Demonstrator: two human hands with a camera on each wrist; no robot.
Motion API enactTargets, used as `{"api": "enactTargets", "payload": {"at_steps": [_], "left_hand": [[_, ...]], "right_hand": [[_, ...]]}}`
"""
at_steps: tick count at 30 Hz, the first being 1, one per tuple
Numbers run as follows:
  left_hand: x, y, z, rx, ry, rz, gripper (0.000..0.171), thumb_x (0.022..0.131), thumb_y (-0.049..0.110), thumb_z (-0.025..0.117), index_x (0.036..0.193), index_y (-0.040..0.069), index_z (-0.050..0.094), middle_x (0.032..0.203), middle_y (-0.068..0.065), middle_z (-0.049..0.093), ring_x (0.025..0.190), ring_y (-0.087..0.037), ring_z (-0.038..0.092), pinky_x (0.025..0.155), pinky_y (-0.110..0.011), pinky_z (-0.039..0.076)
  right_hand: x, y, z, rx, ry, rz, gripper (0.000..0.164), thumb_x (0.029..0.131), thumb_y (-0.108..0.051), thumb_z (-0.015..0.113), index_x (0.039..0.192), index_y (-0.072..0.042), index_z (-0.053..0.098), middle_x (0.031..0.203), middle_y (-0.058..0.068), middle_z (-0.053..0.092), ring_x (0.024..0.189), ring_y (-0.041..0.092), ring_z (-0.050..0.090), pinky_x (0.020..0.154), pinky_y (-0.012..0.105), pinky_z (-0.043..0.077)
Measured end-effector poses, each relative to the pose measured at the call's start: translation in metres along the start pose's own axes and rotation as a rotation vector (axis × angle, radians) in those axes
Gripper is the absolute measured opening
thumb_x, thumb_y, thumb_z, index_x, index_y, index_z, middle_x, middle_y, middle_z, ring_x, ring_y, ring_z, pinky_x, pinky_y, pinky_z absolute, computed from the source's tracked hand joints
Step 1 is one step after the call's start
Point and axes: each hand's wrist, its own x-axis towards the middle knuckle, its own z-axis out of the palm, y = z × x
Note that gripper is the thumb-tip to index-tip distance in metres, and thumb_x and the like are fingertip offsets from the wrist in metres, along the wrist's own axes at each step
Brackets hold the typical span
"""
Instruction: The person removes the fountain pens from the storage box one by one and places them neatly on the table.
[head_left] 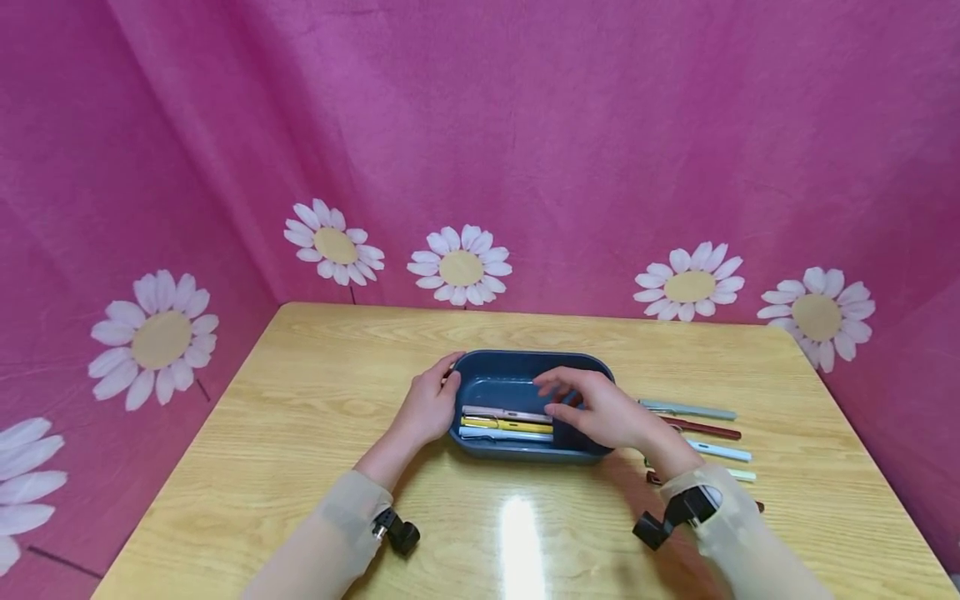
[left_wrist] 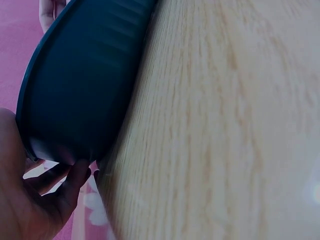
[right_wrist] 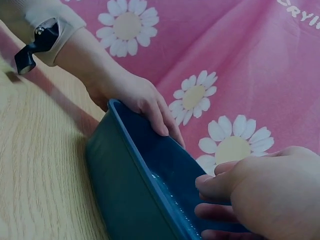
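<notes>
A dark blue oblong box (head_left: 531, 455) stands on the wooden table. My left hand (head_left: 427, 406) grips its left end, thumb over the rim and fingers outside; the left wrist view shows those fingers (left_wrist: 76, 181) against the box's end wall. Inside, towards the near side, lie a pale lilac pen (head_left: 504, 412), a yellow pen (head_left: 510, 425) and a light blue pen (head_left: 504, 434). My right hand (head_left: 600, 408) hovers over the right part of the box with fingers loosely bent and nothing seen between them. It hides the pens' right ends and part of that side.
To the right of the box lie several pens side by side: a grey-blue pen (head_left: 693, 410), a dark red pen (head_left: 705, 428), a light blue pen (head_left: 722, 451) and others partly hidden under my right forearm. A pink curtain with daisies (head_left: 461, 267) hangs behind the table (head_left: 360, 350).
</notes>
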Motion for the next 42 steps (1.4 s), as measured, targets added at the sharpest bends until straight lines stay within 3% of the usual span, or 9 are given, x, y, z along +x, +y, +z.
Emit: {"api": "enactTargets", "payload": {"at_steps": [7, 14, 23, 32, 42], "left_hand": [[0.001, -0.001, 0.001, 0.009, 0.007, -0.009, 0.046, 0.115, 0.024, 0.044, 0.158, 0.013, 0.050, 0.150, -0.017, 0.058, 0.135, -0.035, 0.057, 0.116, -0.054, 0.041], [0.000, -0.001, 0.001, 0.004, -0.005, -0.018, 0.046, 0.115, 0.025, 0.043, 0.159, 0.013, 0.049, 0.151, -0.017, 0.057, 0.137, -0.034, 0.055, 0.116, -0.055, 0.041], [-0.001, 0.001, 0.001, 0.008, 0.000, -0.013, 0.045, 0.115, 0.024, 0.043, 0.158, 0.014, 0.051, 0.149, -0.018, 0.059, 0.136, -0.035, 0.056, 0.117, -0.054, 0.040], [-0.001, 0.002, 0.000, 0.003, -0.004, -0.027, 0.045, 0.115, 0.025, 0.043, 0.159, 0.016, 0.050, 0.151, -0.016, 0.057, 0.138, -0.034, 0.054, 0.117, -0.056, 0.040], [0.000, 0.000, 0.000, 0.006, 0.001, -0.022, 0.045, 0.115, 0.024, 0.044, 0.158, 0.016, 0.051, 0.148, -0.017, 0.059, 0.135, -0.035, 0.056, 0.116, -0.056, 0.041]], "right_hand": [[0.009, 0.001, 0.004, -0.013, -0.067, 0.036, 0.040, 0.105, -0.010, 0.068, 0.143, -0.003, 0.060, 0.128, 0.012, 0.070, 0.109, 0.022, 0.066, 0.091, 0.041, 0.057], [0.016, 0.005, 0.011, -0.015, -0.088, 0.002, 0.037, 0.104, -0.007, 0.067, 0.140, 0.002, 0.061, 0.126, 0.014, 0.070, 0.110, 0.027, 0.067, 0.092, 0.048, 0.056], [0.025, 0.003, 0.016, -0.011, -0.110, 0.028, 0.034, 0.103, -0.005, 0.068, 0.136, 0.001, 0.063, 0.119, 0.010, 0.071, 0.108, 0.022, 0.067, 0.091, 0.041, 0.056], [0.039, 0.005, 0.021, -0.010, -0.180, 0.092, 0.035, 0.103, -0.005, 0.068, 0.137, -0.001, 0.063, 0.121, 0.008, 0.070, 0.112, 0.025, 0.066, 0.094, 0.043, 0.056], [0.046, 0.006, 0.027, -0.038, -0.187, 0.121, 0.034, 0.102, -0.007, 0.070, 0.135, -0.002, 0.065, 0.119, 0.005, 0.071, 0.110, 0.021, 0.066, 0.096, 0.045, 0.056]]}}
